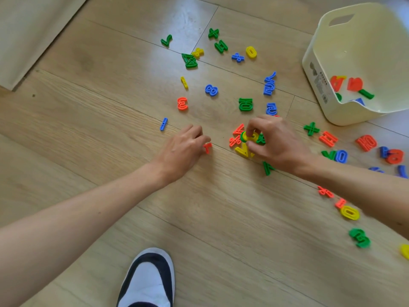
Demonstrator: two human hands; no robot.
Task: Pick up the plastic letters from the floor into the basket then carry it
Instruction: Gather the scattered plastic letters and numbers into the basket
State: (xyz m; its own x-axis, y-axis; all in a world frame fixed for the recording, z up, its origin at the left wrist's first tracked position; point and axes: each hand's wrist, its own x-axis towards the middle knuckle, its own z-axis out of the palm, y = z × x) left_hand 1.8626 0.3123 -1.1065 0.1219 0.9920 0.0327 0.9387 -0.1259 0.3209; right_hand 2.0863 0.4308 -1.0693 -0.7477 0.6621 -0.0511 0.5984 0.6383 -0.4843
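**Both hands down among the letters**

The right hand [276, 144] pinches a yellow letter [252, 136] and a green letter [243, 136] between thumb and curled fingers. At its 9 o'clock, the left hand [181, 150], fingers curled, pinches a small orange letter [207, 147] on the floor [110, 120]. A blue bar [163, 124] lies roughly 12-to-6. At 2 o'clock the cream basket [332, 107], mouth towards the camera, holds orange and green letters.

Open floor [77, 140] left, clutter right
The floor lies bare along its left side and near edge, apart from a slipper [148, 278]; plastic letters [245, 104] crowd the middle through to the right edge, with the basket [318, 63] standing at the far right corner.
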